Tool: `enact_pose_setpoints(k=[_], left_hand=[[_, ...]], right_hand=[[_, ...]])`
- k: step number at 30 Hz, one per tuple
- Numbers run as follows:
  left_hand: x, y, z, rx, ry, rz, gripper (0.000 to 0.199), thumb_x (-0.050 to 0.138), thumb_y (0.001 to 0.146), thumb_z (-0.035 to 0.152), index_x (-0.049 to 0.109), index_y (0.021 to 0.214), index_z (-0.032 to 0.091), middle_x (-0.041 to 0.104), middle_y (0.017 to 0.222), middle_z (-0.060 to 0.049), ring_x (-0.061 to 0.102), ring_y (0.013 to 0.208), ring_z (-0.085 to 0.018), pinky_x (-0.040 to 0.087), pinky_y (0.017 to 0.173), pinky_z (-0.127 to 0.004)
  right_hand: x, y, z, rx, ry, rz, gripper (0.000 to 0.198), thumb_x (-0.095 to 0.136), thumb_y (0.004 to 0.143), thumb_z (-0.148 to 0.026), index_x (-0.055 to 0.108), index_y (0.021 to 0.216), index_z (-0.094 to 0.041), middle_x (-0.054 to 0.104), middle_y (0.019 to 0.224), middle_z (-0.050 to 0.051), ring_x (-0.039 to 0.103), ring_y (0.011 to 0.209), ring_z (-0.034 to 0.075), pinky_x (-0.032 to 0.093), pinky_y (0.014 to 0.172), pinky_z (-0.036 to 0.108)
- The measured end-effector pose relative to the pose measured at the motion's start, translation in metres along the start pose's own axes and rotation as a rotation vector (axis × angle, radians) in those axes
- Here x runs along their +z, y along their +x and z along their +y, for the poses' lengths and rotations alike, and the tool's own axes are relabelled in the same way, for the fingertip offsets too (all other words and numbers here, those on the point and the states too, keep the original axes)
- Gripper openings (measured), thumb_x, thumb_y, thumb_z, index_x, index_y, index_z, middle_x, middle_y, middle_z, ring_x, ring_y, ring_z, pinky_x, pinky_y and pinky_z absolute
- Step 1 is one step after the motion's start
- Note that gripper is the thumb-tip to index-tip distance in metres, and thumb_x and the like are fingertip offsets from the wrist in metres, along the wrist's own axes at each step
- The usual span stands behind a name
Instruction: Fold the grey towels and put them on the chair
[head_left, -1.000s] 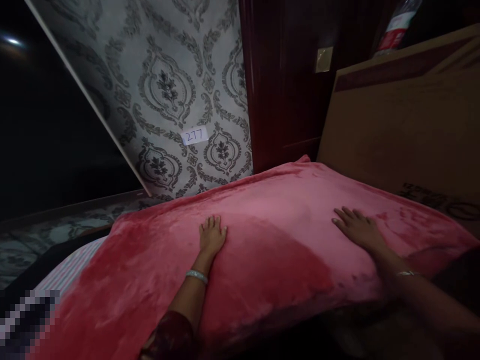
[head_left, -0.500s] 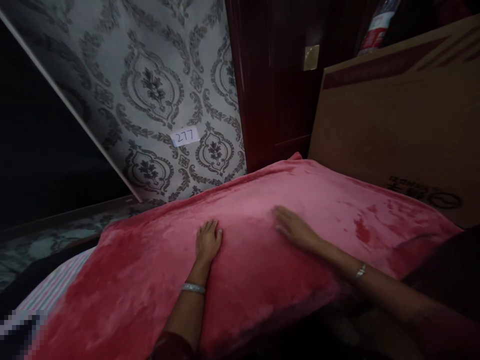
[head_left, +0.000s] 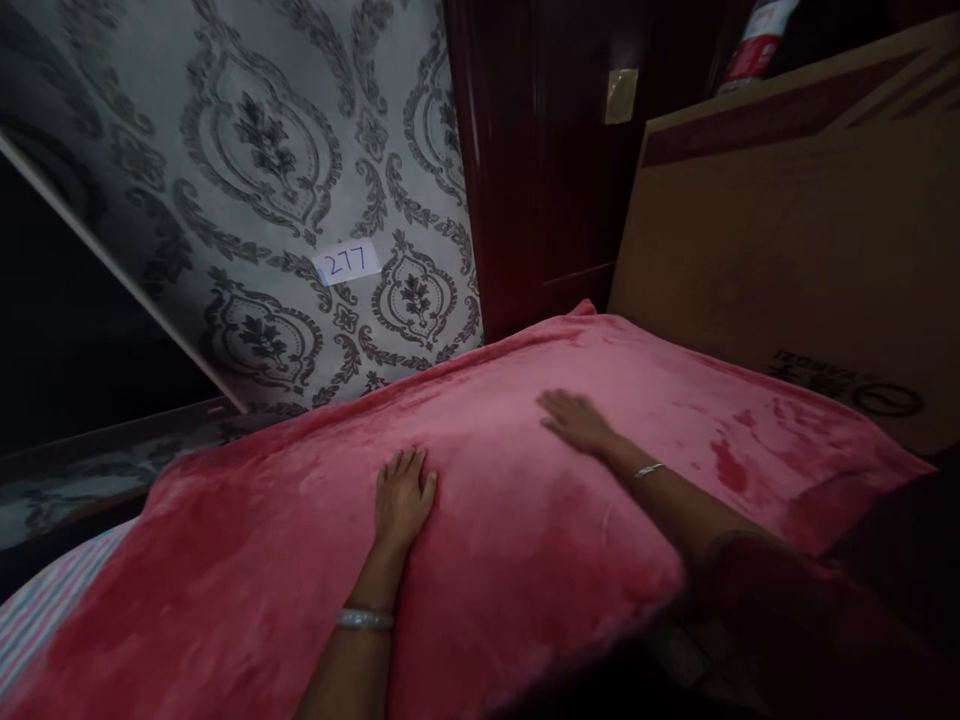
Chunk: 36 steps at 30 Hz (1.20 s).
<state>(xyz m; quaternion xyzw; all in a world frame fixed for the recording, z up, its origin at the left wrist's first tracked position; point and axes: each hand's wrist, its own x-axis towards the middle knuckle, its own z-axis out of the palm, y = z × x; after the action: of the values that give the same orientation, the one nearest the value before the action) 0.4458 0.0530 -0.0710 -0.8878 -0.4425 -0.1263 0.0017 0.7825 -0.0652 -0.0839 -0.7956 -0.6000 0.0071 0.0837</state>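
Observation:
A plush pink-red blanket lies spread over the surface before me, mostly smooth, with darker brushed patches in its pile. Flat on its middle rests my left hand, fingers outstretched, a bangle on the wrist. My right hand lies palm down farther to the right, also open, with a thin bracelet on its wrist. Neither hand grips the cloth. At the lower left, striped fabric shows from under the blanket's edge.
A large cardboard box stands along the right side, with a bottle behind its top edge. Patterned wallpaper bearing a paper label marked 277 and a dark red door rise behind. A dark panel is at left.
My right hand has slid slightly up and left across the blanket, and its forearm has swung inward. My left hand stays flat on the cloth. The view has shifted a little.

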Motion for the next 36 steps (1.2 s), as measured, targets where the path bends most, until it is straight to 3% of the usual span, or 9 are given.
enact_pose_setpoints(k=[4,7,10,17,20,23,27,32,36], left_hand=[[-0.001,0.000,0.001,-0.003,0.010,-0.007,0.053,0.040,0.098,0.036,0.054,0.144,0.016,0.050,0.153,-0.011,0.041,0.145,-0.029,0.030,0.122,-0.049],[-0.001,0.001,0.001,-0.004,0.020,-0.012,0.053,0.039,0.098,0.035,0.053,0.145,0.014,0.049,0.153,-0.012,0.040,0.145,-0.030,0.030,0.121,-0.049],[-0.001,0.001,0.001,-0.003,0.027,-0.015,0.053,0.039,0.098,0.035,0.053,0.145,0.014,0.050,0.153,-0.012,0.041,0.145,-0.030,0.030,0.121,-0.049],[-0.001,0.002,0.003,0.012,0.019,-0.020,0.053,0.037,0.099,0.034,0.051,0.146,0.013,0.047,0.155,-0.013,0.039,0.146,-0.030,0.030,0.121,-0.051],[-0.002,0.001,0.005,0.026,0.023,-0.007,0.053,0.038,0.099,0.034,0.052,0.145,0.012,0.048,0.154,-0.014,0.040,0.145,-0.031,0.031,0.120,-0.051],[-0.002,0.000,0.006,0.022,0.020,0.000,0.052,0.040,0.099,0.034,0.053,0.144,0.013,0.049,0.153,-0.014,0.041,0.145,-0.030,0.031,0.120,-0.051],[0.001,-0.001,0.004,0.018,-0.010,0.012,0.052,0.040,0.099,0.034,0.053,0.144,0.013,0.049,0.153,-0.014,0.041,0.144,-0.031,0.031,0.120,-0.051],[0.014,0.003,-0.010,0.040,-0.149,0.129,0.046,0.044,0.097,0.034,0.060,0.136,0.016,0.057,0.146,-0.012,0.048,0.139,-0.029,0.036,0.118,-0.051],[0.026,0.007,-0.024,0.025,-0.399,0.247,0.042,0.040,0.097,0.030,0.065,0.128,0.017,0.065,0.136,-0.011,0.058,0.129,-0.024,0.044,0.114,-0.047]], right_hand=[[-0.001,-0.047,0.109,0.526,-0.080,0.098,0.065,0.024,0.099,-0.049,0.040,0.154,-0.017,0.032,0.161,0.016,0.033,0.145,0.037,0.032,0.112,0.062],[0.002,-0.097,0.154,0.691,-0.140,0.178,0.067,0.024,0.097,-0.052,0.048,0.146,-0.013,0.041,0.154,0.021,0.041,0.138,0.039,0.035,0.108,0.063],[0.002,-0.138,0.167,0.795,-0.120,0.231,0.070,0.023,0.097,-0.055,0.052,0.141,-0.010,0.045,0.149,0.025,0.040,0.137,0.041,0.036,0.106,0.062],[-0.003,-0.186,0.153,0.915,-0.028,0.311,0.062,0.028,0.097,-0.051,0.056,0.135,-0.010,0.046,0.147,0.024,0.039,0.137,0.045,0.035,0.105,0.068],[-0.001,-0.190,0.150,0.814,-0.047,0.380,0.058,0.034,0.097,-0.046,0.058,0.133,-0.008,0.047,0.147,0.026,0.038,0.138,0.045,0.032,0.107,0.070],[0.005,-0.179,0.138,0.606,0.008,0.518,0.056,0.041,0.093,-0.039,0.059,0.133,-0.004,0.052,0.143,0.026,0.043,0.137,0.040,0.036,0.112,0.061],[0.008,-0.148,0.085,0.230,0.164,0.625,0.054,0.044,0.093,-0.043,0.061,0.134,-0.012,0.059,0.138,0.018,0.051,0.133,0.033,0.041,0.113,0.055],[0.000,-0.104,-0.011,-0.220,0.320,0.444,0.054,0.038,0.101,-0.044,0.052,0.146,-0.019,0.052,0.149,0.013,0.046,0.140,0.027,0.039,0.116,0.052],[-0.001,-0.068,-0.065,-0.450,0.339,0.287,0.060,0.035,0.103,-0.049,0.038,0.156,-0.020,0.039,0.158,0.013,0.035,0.147,0.026,0.033,0.120,0.051]])
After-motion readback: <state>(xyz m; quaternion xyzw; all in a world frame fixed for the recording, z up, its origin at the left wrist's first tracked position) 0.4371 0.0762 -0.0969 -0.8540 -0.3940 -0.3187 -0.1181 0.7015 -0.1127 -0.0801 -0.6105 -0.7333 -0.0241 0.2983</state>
